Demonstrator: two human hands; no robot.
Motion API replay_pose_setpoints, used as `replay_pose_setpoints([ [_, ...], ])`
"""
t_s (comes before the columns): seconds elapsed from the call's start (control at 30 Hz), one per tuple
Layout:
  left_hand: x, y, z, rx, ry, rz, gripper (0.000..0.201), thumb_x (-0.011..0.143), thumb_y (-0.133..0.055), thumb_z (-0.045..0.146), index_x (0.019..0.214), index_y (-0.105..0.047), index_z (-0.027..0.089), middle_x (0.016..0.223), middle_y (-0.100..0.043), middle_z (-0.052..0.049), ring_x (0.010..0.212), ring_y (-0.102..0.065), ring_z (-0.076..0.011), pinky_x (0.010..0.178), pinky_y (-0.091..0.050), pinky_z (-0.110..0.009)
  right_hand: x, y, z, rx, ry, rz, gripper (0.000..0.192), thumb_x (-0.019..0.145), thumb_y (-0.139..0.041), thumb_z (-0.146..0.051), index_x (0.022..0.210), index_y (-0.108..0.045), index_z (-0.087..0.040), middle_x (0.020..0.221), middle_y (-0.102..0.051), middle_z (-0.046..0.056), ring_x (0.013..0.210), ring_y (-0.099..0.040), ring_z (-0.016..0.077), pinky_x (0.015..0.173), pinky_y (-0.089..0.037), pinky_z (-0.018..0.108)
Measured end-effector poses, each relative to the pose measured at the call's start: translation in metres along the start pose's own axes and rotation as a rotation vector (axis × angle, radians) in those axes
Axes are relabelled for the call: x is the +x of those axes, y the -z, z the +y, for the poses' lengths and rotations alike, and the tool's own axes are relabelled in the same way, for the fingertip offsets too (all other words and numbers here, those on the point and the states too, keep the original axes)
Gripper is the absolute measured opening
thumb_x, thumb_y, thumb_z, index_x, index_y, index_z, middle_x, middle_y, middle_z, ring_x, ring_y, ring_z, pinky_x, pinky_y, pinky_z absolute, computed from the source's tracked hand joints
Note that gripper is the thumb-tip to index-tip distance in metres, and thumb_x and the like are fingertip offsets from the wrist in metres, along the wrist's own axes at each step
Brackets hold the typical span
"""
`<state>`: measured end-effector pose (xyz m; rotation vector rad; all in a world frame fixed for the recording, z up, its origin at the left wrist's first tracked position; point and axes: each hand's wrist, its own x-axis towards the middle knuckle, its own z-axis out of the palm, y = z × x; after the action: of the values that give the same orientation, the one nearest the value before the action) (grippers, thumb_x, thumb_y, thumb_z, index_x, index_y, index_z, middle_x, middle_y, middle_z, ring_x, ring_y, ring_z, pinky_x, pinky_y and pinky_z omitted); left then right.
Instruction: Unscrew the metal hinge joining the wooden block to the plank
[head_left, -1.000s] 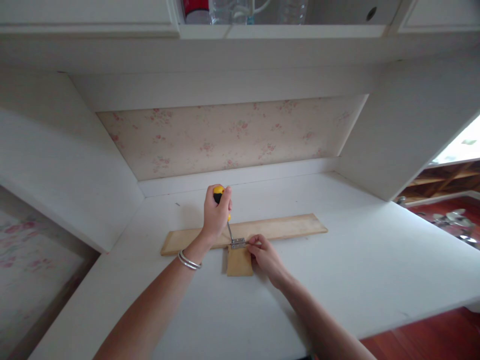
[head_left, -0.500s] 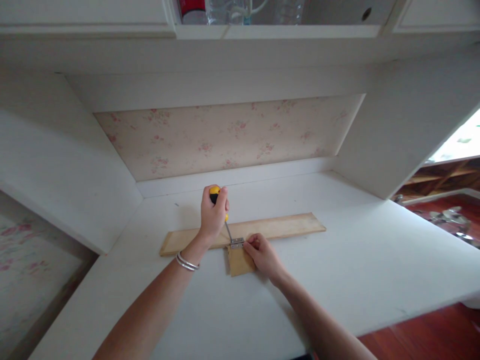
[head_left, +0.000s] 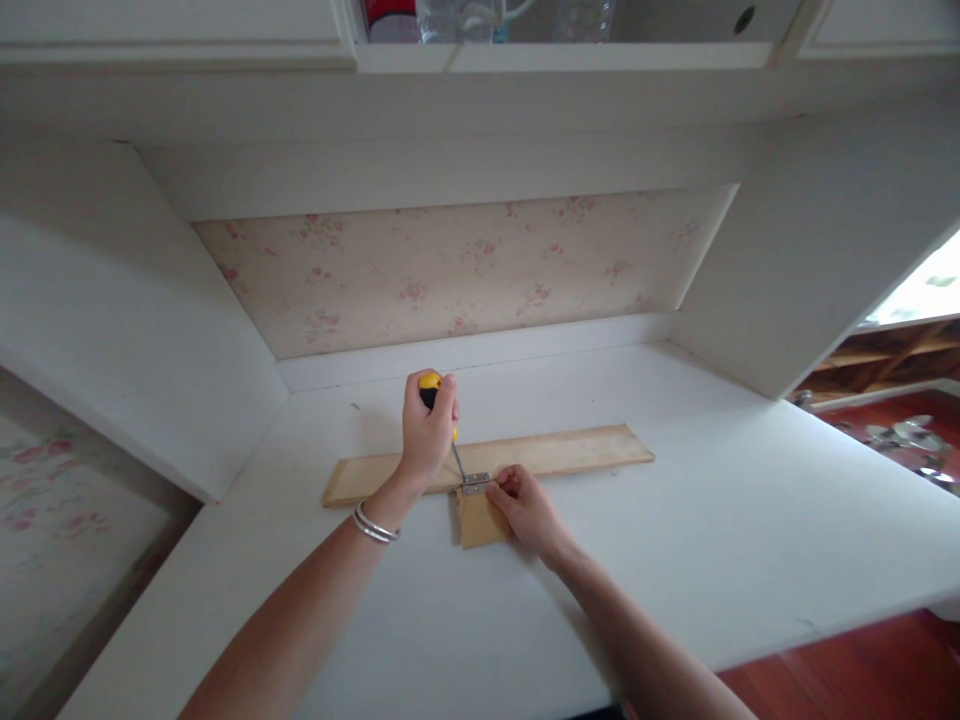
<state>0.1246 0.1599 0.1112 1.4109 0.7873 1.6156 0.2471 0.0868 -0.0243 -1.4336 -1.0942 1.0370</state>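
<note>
My left hand (head_left: 429, 425) is wrapped round the yellow-and-black handle of a screwdriver (head_left: 430, 381). Its shaft slants down, and the tip meets the upper leaf of a small metal hinge (head_left: 475, 483). That hinge bridges the near edge of a long, pale wooden board (head_left: 570, 448) and a small brown wooden piece (head_left: 480, 520) lying in front of it. With thumb and fingers pinched, my right hand (head_left: 525, 505) holds the hinge's right end, partly covering the small piece. The screw under the tip is too small to make out.
Everything lies on a white countertop (head_left: 675, 540), between white side panels and below an overhead cabinet (head_left: 562, 58) with plastic bottles in its open part. A small dark bit (head_left: 355, 406) lies behind the board. The counter's front edge is at lower right, above red flooring (head_left: 832, 660).
Both hands, the screwdriver, the hinge and the wood keep their places relative to each other. Only the camera's view has shifted slightly.
</note>
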Motion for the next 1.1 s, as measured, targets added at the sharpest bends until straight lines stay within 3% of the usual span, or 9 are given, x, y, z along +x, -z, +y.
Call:
replay_pose_setpoints([
  [0.47,-0.001,-0.003,-0.001,0.099,-0.005,-0.114,0.023,0.086,-0.053,0.041,0.092,-0.040,0.023,0.060,-0.043,0.007,0.047,-0.044,-0.0061,0.041,-0.036,-0.015,0.000,-0.001,0.001,-0.051,0.013,-0.005,0.023,0.073,-0.059,-0.039,0.081,-0.050,-0.020,0.069,-0.060,0.000,0.060,-0.052,0.0124,0.055,-0.038,0.023],
  [0.67,-0.003,0.004,0.004,0.081,0.059,-0.228,0.035,0.090,-0.043,0.040,0.120,-0.032,0.029,0.079,-0.048,0.003,0.063,-0.051,-0.0086,0.053,-0.045,-0.019,-0.001,0.000,0.001,-0.076,0.042,-0.014,0.022,0.075,-0.057,-0.039,0.081,-0.051,-0.020,0.070,-0.061,0.001,0.062,-0.053,0.0131,0.055,-0.038,0.024],
  [0.83,0.013,0.023,0.023,0.375,0.014,-0.494,0.039,0.088,-0.042,0.033,0.127,-0.039,0.026,0.107,-0.051,-0.005,0.092,-0.055,-0.0134,0.082,-0.046,-0.028,-0.002,0.001,-0.001,-0.090,0.038,-0.004,0.022,0.074,-0.058,-0.040,0.080,-0.051,-0.020,0.068,-0.060,0.000,0.060,-0.052,0.0126,0.054,-0.037,0.023],
  [0.93,0.033,0.028,0.049,0.653,-0.040,-0.712,0.041,0.084,-0.049,0.038,0.122,-0.041,0.023,0.107,-0.055,-0.005,0.090,-0.058,-0.0161,0.075,-0.046,-0.028,-0.002,0.001,-0.002,-0.090,0.038,-0.004,0.022,0.074,-0.058,-0.039,0.080,-0.051,-0.019,0.067,-0.059,0.000,0.059,-0.051,0.0123,0.053,-0.037,0.023],
  [1.1,0.072,0.022,0.087,1.286,-0.206,-1.038,0.044,0.079,-0.053,0.049,0.113,-0.051,0.022,0.082,-0.062,-0.002,0.069,-0.058,-0.0169,0.065,-0.040,-0.028,-0.002,0.001,-0.003,-0.105,0.036,-0.009,0.020,0.074,-0.058,-0.037,0.080,-0.052,-0.019,0.069,-0.060,0.000,0.062,-0.052,0.0124,0.054,-0.037,0.023],
])
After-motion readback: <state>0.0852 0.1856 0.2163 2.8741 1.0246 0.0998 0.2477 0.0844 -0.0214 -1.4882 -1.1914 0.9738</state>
